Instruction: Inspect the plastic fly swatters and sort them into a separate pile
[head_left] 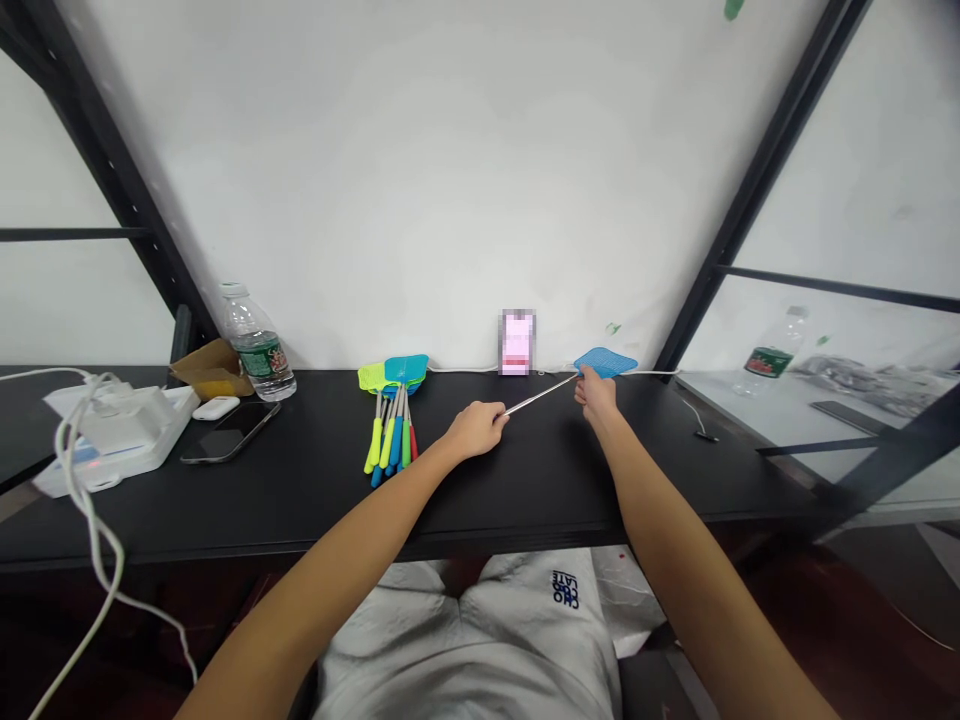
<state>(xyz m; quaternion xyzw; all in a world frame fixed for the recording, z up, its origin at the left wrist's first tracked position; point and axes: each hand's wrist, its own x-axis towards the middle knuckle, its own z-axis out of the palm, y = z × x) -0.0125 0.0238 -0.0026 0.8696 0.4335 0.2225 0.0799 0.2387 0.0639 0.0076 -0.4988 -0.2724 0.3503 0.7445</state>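
A fly swatter (606,360) with a blue mesh head and a thin metal rod is stretched between my hands above the black table. My left hand (477,428) is closed round its handle end, so the grip itself is hidden. With fingers pinched, my right hand (598,396) holds the swatter where the rod meets the head. The head points to the right, near the wall. Left of my left hand lies a pile of fly swatters (405,370), their yellow-green and blue heads stacked at the back and yellow, blue, green and red handles toward me.
A lit phone (517,342) leans against the wall. On the left are a water bottle (259,345), an open cardboard box (214,368), a dark phone (231,432), a white earbud case (216,408) and a power strip (124,440) with cables. At right lies a cable plug (705,435).
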